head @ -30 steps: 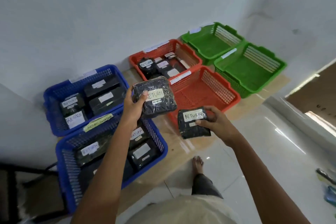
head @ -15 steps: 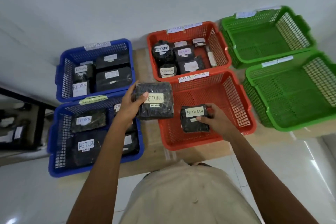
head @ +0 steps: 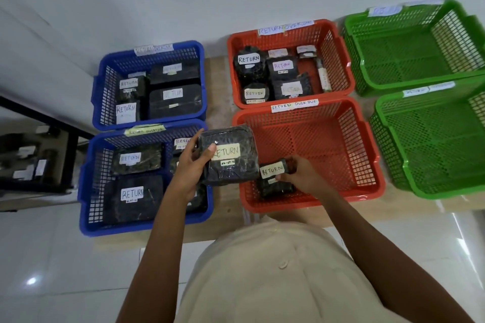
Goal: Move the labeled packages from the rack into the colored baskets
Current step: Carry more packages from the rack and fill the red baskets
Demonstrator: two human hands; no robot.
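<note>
My left hand [head: 193, 165] grips a large black wrapped package [head: 231, 157] with a "RETURN" label, held between the near blue basket [head: 86, 186] and the near red basket [head: 367, 144]. My right hand [head: 301, 173] holds a smaller black "RETURN" package [head: 273, 178] low inside the near red basket, at its near left corner. Apart from this package the near red basket holds nothing I can see. The far red basket [head: 338, 60] and the far blue basket [head: 105, 78] hold several labeled black packages, as does the near blue basket.
Two green baskets, far [head: 409, 23] and near [head: 420, 186], stand with nothing in them at the right. All baskets sit on a low wooden board [head: 223, 86] against a white wall. A black rack [head: 70, 155] with more packages is at the left. Glossy floor tiles lie in front.
My view has moved closer over the baskets. My right hand has lowered the small package into the near red basket. My left hand keeps the large package beside it.
</note>
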